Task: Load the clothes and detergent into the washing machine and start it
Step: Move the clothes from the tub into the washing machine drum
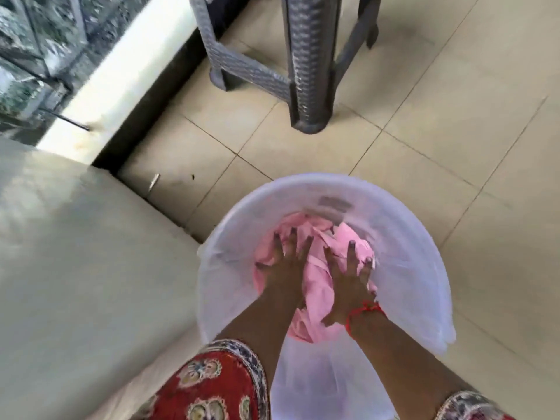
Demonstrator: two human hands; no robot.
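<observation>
i'm pressing both hands, left hand (pixel 280 265) and right hand (pixel 348 277), grip wide with fingers spread, into the pink clothes (pixel 315 277) in the white tub (pixel 409 268), and should be curling under the whole bundle before lifting.

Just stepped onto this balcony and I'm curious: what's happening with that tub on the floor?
A person is bent over a white plastic tub on the tiled floor, with both hands down in it. The left hand and the right hand lie with fingers spread on a bunched pink garment at the bottom of the tub. The cloth is not lifted yet. A grey woven chair stands just beyond. No washing machine can be clearly made out here.
</observation>
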